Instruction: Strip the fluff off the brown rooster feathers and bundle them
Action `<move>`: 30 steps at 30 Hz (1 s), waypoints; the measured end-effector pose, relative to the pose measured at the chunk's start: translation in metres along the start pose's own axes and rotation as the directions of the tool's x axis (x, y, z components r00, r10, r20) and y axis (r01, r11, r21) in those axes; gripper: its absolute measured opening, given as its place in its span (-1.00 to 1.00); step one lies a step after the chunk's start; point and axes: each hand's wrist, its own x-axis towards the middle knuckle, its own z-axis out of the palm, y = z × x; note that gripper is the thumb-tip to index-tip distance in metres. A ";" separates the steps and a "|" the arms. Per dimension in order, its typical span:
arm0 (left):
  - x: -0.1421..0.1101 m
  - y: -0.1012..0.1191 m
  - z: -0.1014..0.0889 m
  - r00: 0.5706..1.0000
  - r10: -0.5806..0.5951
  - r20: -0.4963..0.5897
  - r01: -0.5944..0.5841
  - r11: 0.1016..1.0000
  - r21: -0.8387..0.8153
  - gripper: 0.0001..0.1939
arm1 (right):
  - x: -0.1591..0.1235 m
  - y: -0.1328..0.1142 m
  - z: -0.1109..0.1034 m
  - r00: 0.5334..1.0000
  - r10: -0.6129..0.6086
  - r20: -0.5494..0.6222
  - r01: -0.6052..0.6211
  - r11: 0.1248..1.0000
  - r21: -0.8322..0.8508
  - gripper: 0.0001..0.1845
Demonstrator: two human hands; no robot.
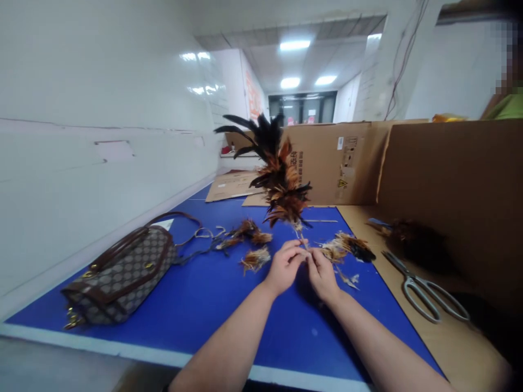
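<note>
Both hands meet over the middle of the blue table (229, 316). My left hand (286, 267) and my right hand (322, 272) are closed round the thin stem of a feather duster (281, 185), fingertips pinched close together. The duster stands nearly upright and leans left, with black plumes at its top and brown and black tufts below. To the left of my hands lie a brown feather bunch (247, 231) and a smaller tan bunch (255, 258). Right of them is a tan and black feather bunch (347, 246) with pale loose scraps (351, 279).
A patterned handbag (126, 272) with brown straps lies at left. Large scissors (425, 291) rest on a cardboard sheet at right, near dark feathers (420, 239). Cardboard panels (339, 163) stand at the back. A white wall (102, 207) runs along the left. A person (506, 103) is partly visible at far right.
</note>
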 end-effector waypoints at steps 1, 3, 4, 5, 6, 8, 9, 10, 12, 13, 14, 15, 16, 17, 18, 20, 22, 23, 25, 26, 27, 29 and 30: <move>-0.002 0.001 0.002 0.999 -0.026 0.034 0.028 0.999 -0.040 -0.81 | 0.000 0.001 0.002 1.000 -0.004 0.014 0.004 1.000 0.002 -0.77; -0.004 0.002 0.004 0.995 -0.066 0.069 0.074 0.990 -0.119 -0.81 | -0.003 0.003 0.006 0.999 -0.006 0.044 0.005 1.000 0.017 -0.77; -0.005 0.002 0.005 0.994 -0.086 0.065 0.095 0.984 -0.151 -0.80 | -0.004 0.003 0.009 0.998 -0.003 0.062 0.001 1.000 0.027 -0.75; -0.005 0.003 0.004 0.992 -0.113 0.054 0.120 0.977 -0.177 -0.79 | -0.006 0.003 0.011 0.997 0.003 0.083 -0.006 0.999 0.038 -0.73; -0.004 0.004 0.004 0.989 -0.144 0.030 0.147 0.969 -0.201 -0.77 | -0.008 0.003 0.012 0.994 0.009 0.107 -0.014 0.999 0.049 -0.71; -0.001 0.007 0.000 0.982 -0.184 -0.036 0.174 0.966 -0.191 -0.72 | -0.011 0.003 0.015 0.986 0.012 0.168 -0.024 0.997 0.068 -0.70; 0.002 0.008 -0.004 0.980 -0.180 -0.086 0.164 0.973 -0.164 -0.71 | -0.012 0.004 0.015 0.980 0.008 0.197 -0.023 0.997 0.069 -0.69; 0.006 0.010 -0.008 0.974 -0.177 -0.139 0.159 0.978 -0.134 -0.69 | -0.013 0.005 0.015 0.973 0.003 0.232 -0.017 0.998 0.058 -0.68; 0.016 0.012 -0.023 0.951 -0.210 -0.228 0.207 0.978 -0.036 -0.65 | -0.014 0.008 0.014 0.955 0.002 0.297 -0.001 1.000 -0.002 -0.60; 0.021 0.013 -0.033 0.934 -0.248 -0.256 0.268 0.963 0.043 -0.63 | -0.014 0.010 0.014 0.946 0.007 0.325 0.007 0.999 -0.041 -0.57; 0.027 0.014 -0.045 0.918 -0.288 -0.273 0.342 0.924 0.173 -0.60 | -0.014 0.013 0.013 0.938 0.013 0.347 0.016 0.997 -0.079 -0.54; 0.032 0.014 -0.059 0.905 -0.301 -0.301 0.379 0.892 0.248 -0.60 | -0.013 0.015 0.013 0.932 0.018 0.362 0.024 0.994 -0.110 -0.52; 0.037 0.014 -0.075 0.895 -0.301 -0.330 0.401 0.867 0.297 -0.60 | -0.012 0.017 0.012 0.928 0.020 0.371 0.033 0.990 -0.135 -0.51; 0.041 0.014 -0.092 0.883 -0.296 -0.363 0.424 0.834 0.352 -0.61 | -0.011 0.018 0.012 0.926 0.017 0.377 0.045 0.987 -0.155 -0.51; 0.044 0.015 -0.111 0.873 -0.292 -0.391 0.449 0.793 0.412 -0.64 | -0.010 0.019 0.012 0.925 0.011 0.380 0.058 0.983 -0.172 -0.51; 0.047 0.016 -0.151 0.854 -0.273 -0.442 0.497 0.680 0.540 -0.73 | -0.008 0.020 0.012 0.924 -0.002 0.382 0.082 0.978 -0.193 -0.50; 0.044 0.016 -0.188 0.838 -0.255 -0.482 0.537 0.536 0.651 -0.77 | -0.007 0.019 0.013 0.920 -0.012 0.392 0.103 0.972 -0.212 -0.50; 0.041 0.016 -0.204 0.829 -0.252 -0.500 0.557 0.458 0.693 -0.77 | -0.007 0.018 0.013 0.916 -0.014 0.400 0.112 0.968 -0.223 -0.50; 0.031 0.011 -0.231 0.807 -0.265 -0.528 0.590 0.305 0.748 -0.79 | -0.007 0.018 0.015 0.911 -0.012 0.412 0.121 0.964 -0.239 -0.50; 0.025 0.007 -0.240 0.797 -0.279 -0.536 0.598 0.235 0.766 -0.79 | -0.007 0.018 0.015 0.910 -0.010 0.414 0.120 0.963 -0.241 -0.50; 0.019 0.002 -0.248 0.789 -0.293 -0.540 0.599 0.174 0.782 -0.78 | -0.007 0.018 0.016 0.910 -0.008 0.414 0.118 0.964 -0.240 -0.50; 0.006 -0.011 -0.257 0.777 -0.326 -0.539 0.589 0.074 0.804 -0.76 | -0.007 0.019 0.017 0.911 -0.006 0.412 0.111 0.966 -0.232 -0.50; 0.000 -0.019 -0.260 0.771 -0.341 -0.537 0.581 0.035 0.813 -0.76 | -0.007 0.019 0.018 0.910 -0.006 0.415 0.110 0.967 -0.228 -0.50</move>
